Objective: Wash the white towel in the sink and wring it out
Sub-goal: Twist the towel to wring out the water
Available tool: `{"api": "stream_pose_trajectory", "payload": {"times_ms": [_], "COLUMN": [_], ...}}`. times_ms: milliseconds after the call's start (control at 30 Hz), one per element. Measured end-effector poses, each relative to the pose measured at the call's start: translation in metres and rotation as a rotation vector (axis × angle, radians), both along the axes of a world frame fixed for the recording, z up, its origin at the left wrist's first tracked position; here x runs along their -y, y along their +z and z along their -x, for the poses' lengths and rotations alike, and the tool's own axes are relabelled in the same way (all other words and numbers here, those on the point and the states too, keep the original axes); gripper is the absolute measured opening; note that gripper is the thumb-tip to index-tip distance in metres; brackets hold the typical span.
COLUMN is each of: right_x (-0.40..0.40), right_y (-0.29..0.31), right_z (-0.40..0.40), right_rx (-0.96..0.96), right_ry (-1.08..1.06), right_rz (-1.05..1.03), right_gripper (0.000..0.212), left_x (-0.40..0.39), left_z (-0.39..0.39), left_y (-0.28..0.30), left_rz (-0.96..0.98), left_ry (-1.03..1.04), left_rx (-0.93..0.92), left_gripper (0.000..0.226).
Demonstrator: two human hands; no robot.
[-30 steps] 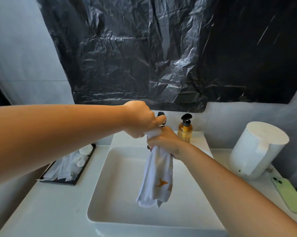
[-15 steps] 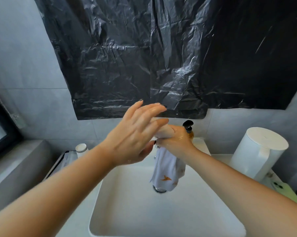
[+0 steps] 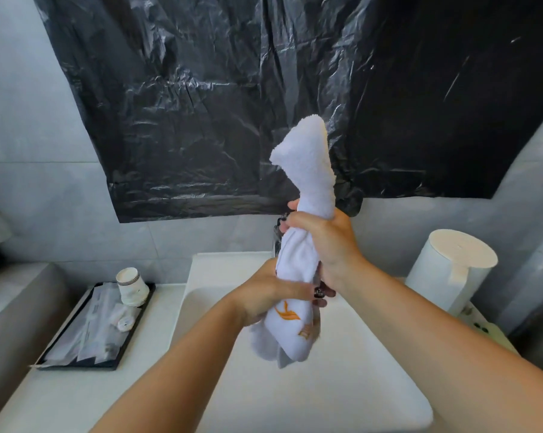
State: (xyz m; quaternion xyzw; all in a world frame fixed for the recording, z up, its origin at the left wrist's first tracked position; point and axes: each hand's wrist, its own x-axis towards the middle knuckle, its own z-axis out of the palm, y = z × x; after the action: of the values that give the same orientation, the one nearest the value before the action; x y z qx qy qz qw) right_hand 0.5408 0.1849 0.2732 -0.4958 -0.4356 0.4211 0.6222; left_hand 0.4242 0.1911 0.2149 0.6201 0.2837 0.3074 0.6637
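Fingers (image 3: 295, 290) of the left hand (image 3: 265, 296) now wrap the lower part of the rolled white terry towel with orange embroidery (image 3: 298, 264); half a second ago that hand was spread open beside it. Right hand (image 3: 329, 245) grips higher up, fingers curled tight round the roll. Towel held near-upright above the white rectangular ceramic sink (image 3: 342, 385), top end free. Judgement: both grips set, wringing twist resuming; washing appears finished.

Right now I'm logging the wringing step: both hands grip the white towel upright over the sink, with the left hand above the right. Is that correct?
Not quite. The head view shows the right hand gripping higher and the left hand lower. Both do hold the white towel upright over the sink.
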Motion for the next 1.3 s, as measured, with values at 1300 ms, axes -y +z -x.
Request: {"api": "stream_pose_trajectory", "payload": {"times_ms": [1300], "right_x": [-0.021], "right_y": [-0.036], "right_z": [-0.007], "right_rx": [1.907], "right_ry": [0.521], "right_rz": [0.427], "right_gripper": [0.023], "left_x": [-0.030], "left_z": [-0.014], "left_y": [-0.008], "left_rz": [-0.647], "left_ry": [0.036], "left_rx": [-1.251], "left_gripper": [0.037]}}
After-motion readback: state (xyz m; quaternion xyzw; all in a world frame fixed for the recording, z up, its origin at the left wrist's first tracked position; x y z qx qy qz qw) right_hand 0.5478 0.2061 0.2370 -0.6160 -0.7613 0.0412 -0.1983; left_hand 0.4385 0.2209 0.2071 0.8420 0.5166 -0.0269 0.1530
